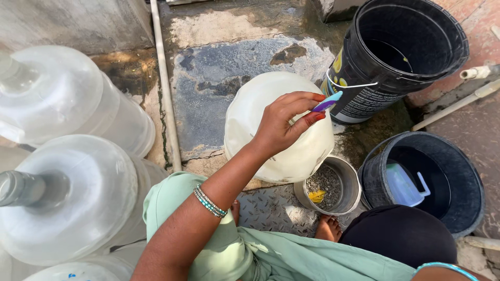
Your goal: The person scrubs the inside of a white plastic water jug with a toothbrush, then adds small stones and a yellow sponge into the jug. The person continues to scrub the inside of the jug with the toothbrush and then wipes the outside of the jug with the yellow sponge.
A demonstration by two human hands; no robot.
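Note:
My left hand (284,125) reaches in from the lower left, with bangles on the wrist. It is shut on a small blue and purple handle (328,101), pinched between fingertips and thumb. The hand rests over a white plastic can (250,114) that stands on the wet concrete floor. The lower end of the handle is hidden behind my fingers. My right hand is out of view; only a bangled bit of arm (448,268) shows at the bottom right. My bare foot (328,229) is beside the can.
A steel pot (350,179) with grit and a yellow scrap sits right of the can. Two black buckets (364,99) (463,171) stand at the right, the nearer holding a pale mug (403,184). Large clear water jars (78,198) crowd the left, beside a white pipe (164,83).

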